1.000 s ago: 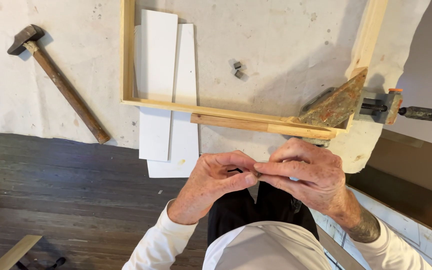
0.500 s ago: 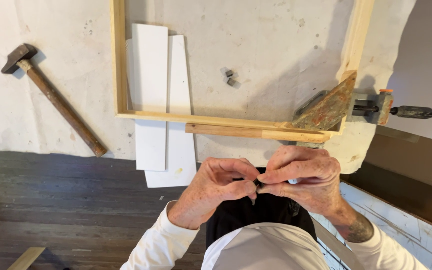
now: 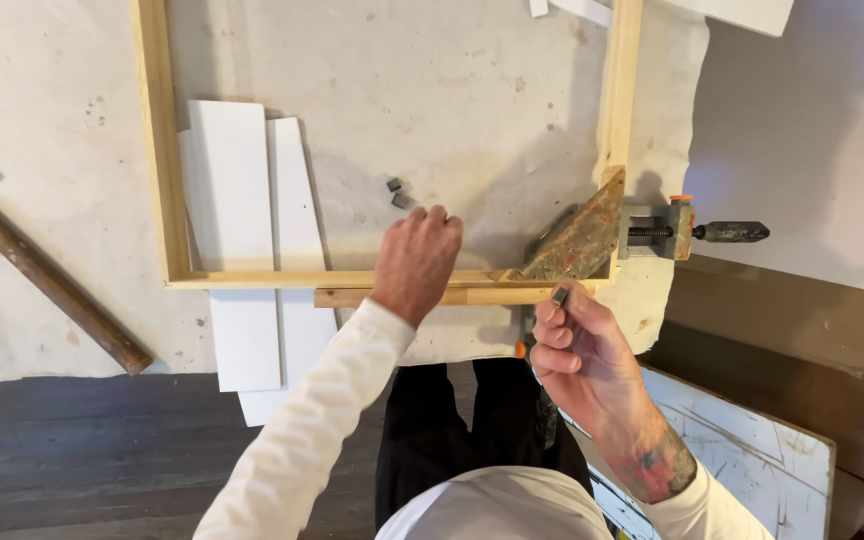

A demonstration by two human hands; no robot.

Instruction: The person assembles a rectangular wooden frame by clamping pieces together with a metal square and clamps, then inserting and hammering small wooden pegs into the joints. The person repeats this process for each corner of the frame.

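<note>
Now | right hand (image 3: 577, 350) pinches small metal piece (image 3: 559, 295) at fingertips | left hand (image 3: 415, 262) curled, reaching toward 2 metal pieces (image 3: 398, 193)

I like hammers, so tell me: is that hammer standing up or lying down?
Lying down. The hammer lies flat on the pale sheet, its wooden handle slanting across it, far from the left hand.

Pale yellow wooden frame (image 3: 162, 160) on a speckled off-white sheet (image 3: 472, 90); white boards (image 3: 242, 250); rust-mottled corner clamp (image 3: 582, 240) with orange fittings; brown-handled hammer (image 3: 47, 285); dark grey floorboards (image 3: 102, 450)
</note>
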